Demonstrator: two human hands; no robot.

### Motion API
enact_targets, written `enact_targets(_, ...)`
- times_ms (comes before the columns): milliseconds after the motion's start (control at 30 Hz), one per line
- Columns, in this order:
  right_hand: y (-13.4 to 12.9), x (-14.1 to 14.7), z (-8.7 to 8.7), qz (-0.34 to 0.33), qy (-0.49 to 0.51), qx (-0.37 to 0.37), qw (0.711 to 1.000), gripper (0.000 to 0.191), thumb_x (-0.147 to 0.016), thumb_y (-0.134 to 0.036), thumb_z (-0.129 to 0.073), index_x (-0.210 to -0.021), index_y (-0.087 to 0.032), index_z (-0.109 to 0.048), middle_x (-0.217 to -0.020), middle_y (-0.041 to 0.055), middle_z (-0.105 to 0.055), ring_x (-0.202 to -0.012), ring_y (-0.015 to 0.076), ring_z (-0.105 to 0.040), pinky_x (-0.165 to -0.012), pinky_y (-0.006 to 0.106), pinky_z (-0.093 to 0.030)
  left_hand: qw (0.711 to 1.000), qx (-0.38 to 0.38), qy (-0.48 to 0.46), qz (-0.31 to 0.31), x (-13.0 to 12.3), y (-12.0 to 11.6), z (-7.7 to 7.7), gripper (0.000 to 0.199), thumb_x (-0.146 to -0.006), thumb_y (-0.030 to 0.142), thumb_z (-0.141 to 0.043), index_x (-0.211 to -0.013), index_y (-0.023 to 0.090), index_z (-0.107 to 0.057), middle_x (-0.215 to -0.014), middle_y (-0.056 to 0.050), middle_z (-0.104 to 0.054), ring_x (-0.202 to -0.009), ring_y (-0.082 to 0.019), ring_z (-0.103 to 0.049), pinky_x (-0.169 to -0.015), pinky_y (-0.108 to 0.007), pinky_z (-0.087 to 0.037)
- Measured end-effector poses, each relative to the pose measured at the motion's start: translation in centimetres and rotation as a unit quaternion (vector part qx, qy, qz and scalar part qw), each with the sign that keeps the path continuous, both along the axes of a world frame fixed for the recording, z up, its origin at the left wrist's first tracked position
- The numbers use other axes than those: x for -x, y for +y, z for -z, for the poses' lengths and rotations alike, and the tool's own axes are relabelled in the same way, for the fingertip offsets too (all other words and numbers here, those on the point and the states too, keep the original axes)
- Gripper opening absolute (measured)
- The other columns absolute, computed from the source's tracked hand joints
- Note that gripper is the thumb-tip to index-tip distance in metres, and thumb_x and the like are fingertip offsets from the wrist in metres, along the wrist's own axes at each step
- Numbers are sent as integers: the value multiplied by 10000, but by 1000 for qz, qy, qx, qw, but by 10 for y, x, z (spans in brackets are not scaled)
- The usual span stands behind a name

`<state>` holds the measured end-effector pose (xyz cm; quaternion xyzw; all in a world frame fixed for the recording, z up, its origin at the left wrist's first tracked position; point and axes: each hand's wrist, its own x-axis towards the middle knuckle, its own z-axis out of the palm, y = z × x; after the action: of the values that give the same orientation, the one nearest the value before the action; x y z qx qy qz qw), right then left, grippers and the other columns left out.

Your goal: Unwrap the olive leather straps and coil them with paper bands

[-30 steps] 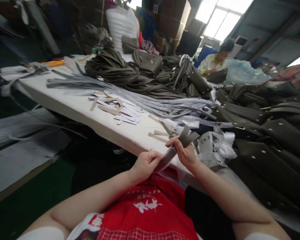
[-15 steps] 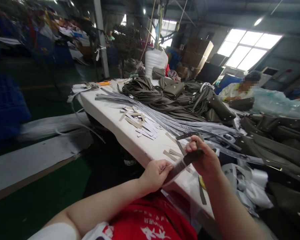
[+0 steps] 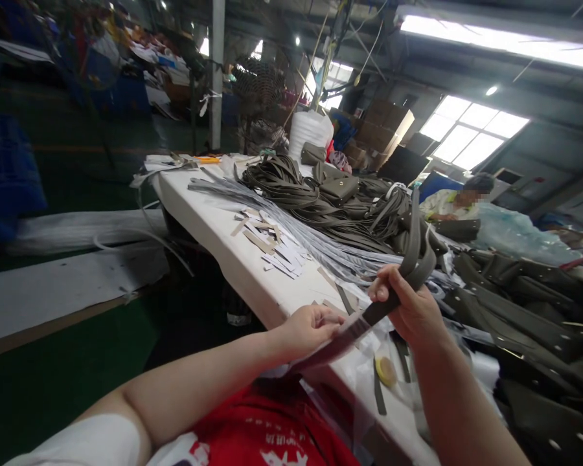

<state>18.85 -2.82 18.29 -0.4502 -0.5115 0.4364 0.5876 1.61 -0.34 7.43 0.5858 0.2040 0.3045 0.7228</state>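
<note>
A dark olive strap (image 3: 383, 307) runs slanting between my hands, its looped upper end standing above the right one. My right hand (image 3: 415, 307) is closed round the strap. My left hand (image 3: 315, 331) pinches the clear plastic sleeve (image 3: 352, 329) that covers the strap's lower part, close to my red apron. Below my right hand a roll of yellow tape (image 3: 385, 371) lies on the white table (image 3: 272, 294), with a short dark strip (image 3: 379, 388) beside it. What the left fingertips press on is partly hidden.
Paper and card scraps (image 3: 267, 243) lie on the table. Behind them are plastic-sleeved straps (image 3: 291, 223) and a heap of dark straps (image 3: 291, 184). Dark studded pieces (image 3: 529, 310) are piled at right. A person (image 3: 454, 197) sits beyond.
The strap's looped end has risen above my right hand, and more of the strap shows. My right hand has shifted slightly right and down. The camera view has tilted up.
</note>
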Motion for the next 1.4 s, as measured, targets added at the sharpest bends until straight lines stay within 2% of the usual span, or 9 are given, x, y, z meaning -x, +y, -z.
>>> enact_targets(100,-5,-3,-3,-15,1,-11,1000,207,-860,-425,-675,-838,-221,-650,-524,-41,-533,-544,135,-547,-569,274,-467,999,37,-2,1,1,-2,2,401,-698,372,-771,-995,109,-713,-811,-47,-698,-725,-150,-606,-684,-240,-454)
enact_targets(233,-9,-5,-2,-33,-2,-14,999,204,-866,-420,-667,-843,-218,-656,-528,-33,-551,-541,139,-557,-564,281,-475,999,20,-12,-38,3,-5,0,327,-777,362,-685,-966,98,-721,-822,-62,-693,-707,-133,-591,-658,-227,-439)
enact_targets(400,-8,-2,-4,-34,-15,-28,999,208,-869,-416,-668,-842,-210,-664,-547,-24,-574,-560,134,-580,-569,267,-485,998,-23,2,-63,0,-7,-16,266,-778,261,-644,-984,100,-696,-852,-67,-694,-740,-143,-600,-662,-227,-444)
enact_targets(633,-14,-5,-10,-49,-30,-34,998,168,-898,-369,-638,-879,-208,-681,-590,-8,-617,-584,128,-595,-593,259,-492,996,0,-25,-86,-10,1,-35,297,-844,244,-546,-1085,98,-640,-770,-55,-672,-632,-129,-610,-622,-234,-477)
enact_targets(767,-18,-9,-17,-30,-31,-55,998,160,-897,-361,-642,-875,-208,-684,-577,-11,-610,-585,122,-589,-600,248,-487,976,-192,56,-84,-2,18,-28,375,-749,89,-529,-1064,177,-713,-1037,-68,-701,-790,-149,-646,-749,-252,-500)
enact_targets(867,-18,-11,-20,-29,-37,-54,997,170,-885,-375,-655,-855,-210,-685,-563,-13,-601,-570,124,-586,-584,248,-481,952,-290,85,-34,1,26,-15,288,-729,92,-564,-912,180,-767,-987,-53,-727,-893,-172,-639,-796,-227,-479)
enact_targets(1067,-19,-12,-18,-34,-41,-51,997,162,-886,-379,-652,-863,-222,-684,-560,-12,-594,-560,131,-575,-568,260,-470,961,-265,83,16,-6,24,0,251,-829,168,-560,-966,137,-768,-865,-53,-761,-777,-144,-663,-696,-184,-462)
enact_targets(1233,-22,-16,-19,-57,-48,-65,995,148,-905,-359,-629,-880,-223,-683,-549,-10,-585,-567,137,-575,-560,269,-462,954,-284,86,36,-4,19,-6,271,-819,107,-553,-975,137,-772,-813,-30,-762,-716,-124,-655,-641,-164,-442)
enact_targets(1400,-24,-21,-20,-69,-54,-70,994,138,-910,-348,-621,-886,-225,-678,-549,-10,-579,-563,143,-574,-556,279,-460,950,-299,72,48,-3,16,-11,215,-817,160,-622,-967,135,-774,-859,-52,-770,-774,-146,-684,-705,-173,-465)
